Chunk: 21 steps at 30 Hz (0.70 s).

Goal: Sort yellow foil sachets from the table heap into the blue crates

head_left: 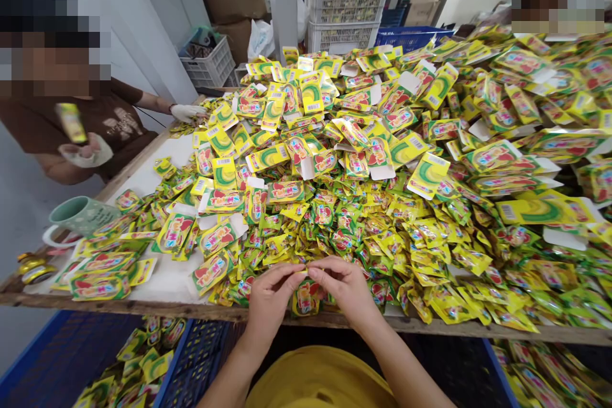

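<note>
At the tabletop point(167, 284), one pack point(306, 301) is pinched by left hand point(271, 296) and right hand point(348, 285) (closure unclear), open cartons point(429, 176) left.

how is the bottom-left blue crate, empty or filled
Partly filled: yellow-green packs lie heaped at right in the blue crate, while bare blue shows at left. Its near part is cut off.

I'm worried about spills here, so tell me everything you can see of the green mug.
The mug is pale green, ceramic-looking, with light markings and lettering on its side and a whitish handle. It sits near the left end of the table, mouth uncovered; it looks tilted, though the wide lens may cause that. Printed packs crowd against it on the right. Its contents, if any, can't be made out.
</note>
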Each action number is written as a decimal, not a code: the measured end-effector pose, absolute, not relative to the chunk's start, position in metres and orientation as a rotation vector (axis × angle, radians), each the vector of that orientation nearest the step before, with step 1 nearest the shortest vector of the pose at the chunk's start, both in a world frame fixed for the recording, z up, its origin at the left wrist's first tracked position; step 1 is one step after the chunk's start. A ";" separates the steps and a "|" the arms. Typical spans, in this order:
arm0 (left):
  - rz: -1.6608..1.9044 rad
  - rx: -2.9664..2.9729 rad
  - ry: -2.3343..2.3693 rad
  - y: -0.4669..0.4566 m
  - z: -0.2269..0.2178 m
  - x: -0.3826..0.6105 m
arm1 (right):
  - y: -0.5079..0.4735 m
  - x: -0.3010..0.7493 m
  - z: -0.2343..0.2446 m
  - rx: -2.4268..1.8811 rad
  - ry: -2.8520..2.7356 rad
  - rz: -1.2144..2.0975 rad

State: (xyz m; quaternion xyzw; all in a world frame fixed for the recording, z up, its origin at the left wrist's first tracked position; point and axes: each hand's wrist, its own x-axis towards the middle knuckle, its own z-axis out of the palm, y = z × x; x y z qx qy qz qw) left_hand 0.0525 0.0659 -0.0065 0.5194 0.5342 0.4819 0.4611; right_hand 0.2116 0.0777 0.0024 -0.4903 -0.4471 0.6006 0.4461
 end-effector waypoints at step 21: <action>1.051 1.903 1.079 0.068 -0.006 0.049 | 0.186 0.237 0.016 -1.508 -2.024 0.355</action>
